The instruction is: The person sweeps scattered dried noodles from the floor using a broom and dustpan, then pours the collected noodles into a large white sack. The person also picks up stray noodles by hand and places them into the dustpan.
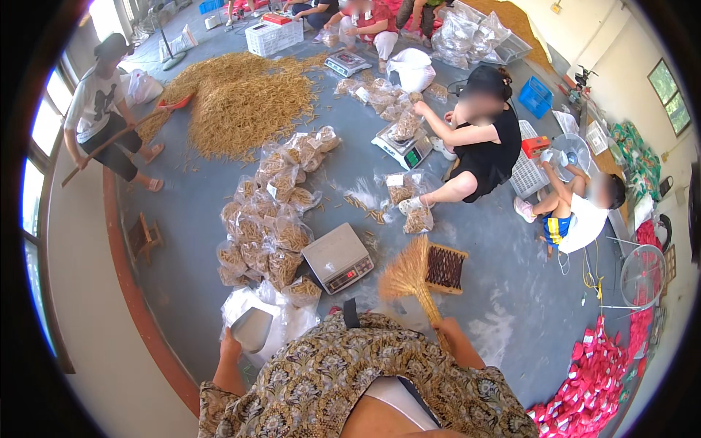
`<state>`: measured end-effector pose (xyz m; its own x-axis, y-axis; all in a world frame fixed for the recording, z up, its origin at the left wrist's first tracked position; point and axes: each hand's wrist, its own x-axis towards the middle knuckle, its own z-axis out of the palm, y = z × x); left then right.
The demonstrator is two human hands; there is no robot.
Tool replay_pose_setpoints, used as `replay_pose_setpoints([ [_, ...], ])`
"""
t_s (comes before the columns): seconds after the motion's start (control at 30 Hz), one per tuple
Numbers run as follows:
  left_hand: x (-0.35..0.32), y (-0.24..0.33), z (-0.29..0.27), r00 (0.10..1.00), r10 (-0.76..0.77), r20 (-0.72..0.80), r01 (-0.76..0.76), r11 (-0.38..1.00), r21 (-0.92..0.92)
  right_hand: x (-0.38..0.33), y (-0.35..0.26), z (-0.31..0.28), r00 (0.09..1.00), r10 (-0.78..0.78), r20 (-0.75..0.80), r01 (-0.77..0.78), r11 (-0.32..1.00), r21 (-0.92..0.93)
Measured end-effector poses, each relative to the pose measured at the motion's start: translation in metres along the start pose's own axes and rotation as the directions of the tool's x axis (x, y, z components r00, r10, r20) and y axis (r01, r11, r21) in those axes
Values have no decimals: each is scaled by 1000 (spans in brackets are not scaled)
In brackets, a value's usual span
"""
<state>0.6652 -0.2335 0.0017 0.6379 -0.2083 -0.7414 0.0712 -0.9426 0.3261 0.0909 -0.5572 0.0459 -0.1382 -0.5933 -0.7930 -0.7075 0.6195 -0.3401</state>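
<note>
Straw-bristled hand broom, gripped by the right hand at near centre, is best swept low toward the grey metal scoop clasped in the left hand.

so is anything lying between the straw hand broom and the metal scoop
Yes. The right hand holds the straw hand broom and the left hand holds the grey metal scoop. Between them on the grey floor sit the digital weighing scale and a clear filled bag.
</note>
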Motion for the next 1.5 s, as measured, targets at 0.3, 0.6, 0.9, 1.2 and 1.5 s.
replay_pose_setpoints([
  [0.3,2,-4,16,992,68,-110,-68,998,4,97,-21,-8,996,-79,45,77,996,40],
  [0.6,-108,37,49,944,-306,-127,279,941,-191,57,-150,-54,995,-17,98,35,981,-189],
  [0.9,-128,2,108,927,-347,-141,305,917,-256,151,-174,-88,977,-75,200,107,982,-155],
  [1.2,-130,10,47,899,-296,-323,212,939,-272,112,-201,-62,929,17,370,7,998,-63],
  [1.5,-100,-52,77,915,-231,-332,158,960,-231,73,-220,-34,917,-36,398,76,993,-85],
])
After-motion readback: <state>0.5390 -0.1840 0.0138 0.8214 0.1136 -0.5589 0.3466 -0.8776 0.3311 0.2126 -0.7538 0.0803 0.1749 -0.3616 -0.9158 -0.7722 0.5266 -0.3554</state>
